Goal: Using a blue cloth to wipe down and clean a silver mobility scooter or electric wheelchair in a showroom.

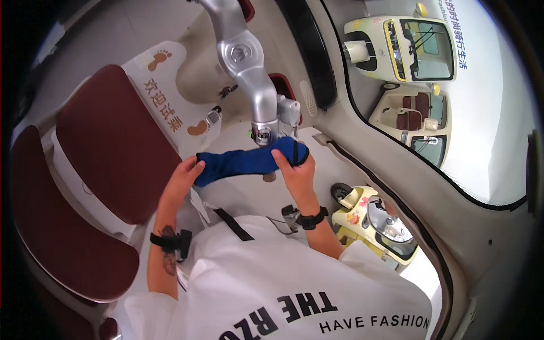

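Note:
A blue cloth piece (238, 163) with black edging and a black band near its right end is stretched sideways between my hands. My left hand (187, 174) pinches its left end, fingers closed on the fabric. At the other end my right hand (296, 170) grips it, thumb lying on top and the other fingers mostly behind it. Directly behind the cloth stands a silver handlebar (243, 59) with switch controls (263, 135). A brownish grip end (270, 177) shows below the cloth's lower edge. Whether the cloth touches the handlebar I cannot tell.
A dark red seat (116, 147) lies to my left, beside a white floor mat (161, 96) with footprint prints and a small pedal (213, 115). The windshield pillar (391, 141) runs along the right. Outside stand small yellow vehicles (428, 51) and a round mirror (391, 218).

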`<act>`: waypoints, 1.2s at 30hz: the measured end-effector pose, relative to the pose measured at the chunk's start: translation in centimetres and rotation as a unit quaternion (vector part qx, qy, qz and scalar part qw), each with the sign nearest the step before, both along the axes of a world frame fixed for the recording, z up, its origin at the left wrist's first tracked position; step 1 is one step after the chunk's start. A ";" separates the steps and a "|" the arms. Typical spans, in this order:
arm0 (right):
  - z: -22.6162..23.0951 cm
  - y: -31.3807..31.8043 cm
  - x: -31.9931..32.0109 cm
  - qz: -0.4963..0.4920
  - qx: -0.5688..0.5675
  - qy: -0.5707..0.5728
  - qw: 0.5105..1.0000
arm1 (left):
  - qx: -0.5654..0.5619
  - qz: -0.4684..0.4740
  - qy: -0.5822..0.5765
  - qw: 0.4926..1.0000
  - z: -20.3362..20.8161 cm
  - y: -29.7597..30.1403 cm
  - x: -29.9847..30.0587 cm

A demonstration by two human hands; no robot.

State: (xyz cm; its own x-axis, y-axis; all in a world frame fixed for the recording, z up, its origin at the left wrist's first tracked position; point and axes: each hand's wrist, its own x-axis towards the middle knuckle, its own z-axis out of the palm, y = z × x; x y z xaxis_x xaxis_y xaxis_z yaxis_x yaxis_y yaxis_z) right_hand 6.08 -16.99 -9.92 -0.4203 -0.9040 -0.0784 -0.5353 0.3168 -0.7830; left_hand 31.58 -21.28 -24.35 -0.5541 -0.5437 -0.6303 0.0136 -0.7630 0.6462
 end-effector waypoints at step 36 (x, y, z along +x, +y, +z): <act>-0.9 -8.0 -1.3 -0.041 -0.029 0.330 0.943 | -0.120 -0.205 0.115 0.965 8.6 2.8 -9.2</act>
State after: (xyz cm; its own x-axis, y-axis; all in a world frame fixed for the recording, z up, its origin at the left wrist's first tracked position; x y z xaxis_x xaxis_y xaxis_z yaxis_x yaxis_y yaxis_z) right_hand 4.80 -25.01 -10.80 -0.4297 -0.8607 0.2730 -0.8872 0.3462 -0.3049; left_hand 22.42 -18.51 -15.71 -0.8635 -0.3643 -0.3488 -0.0939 -0.5634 0.8209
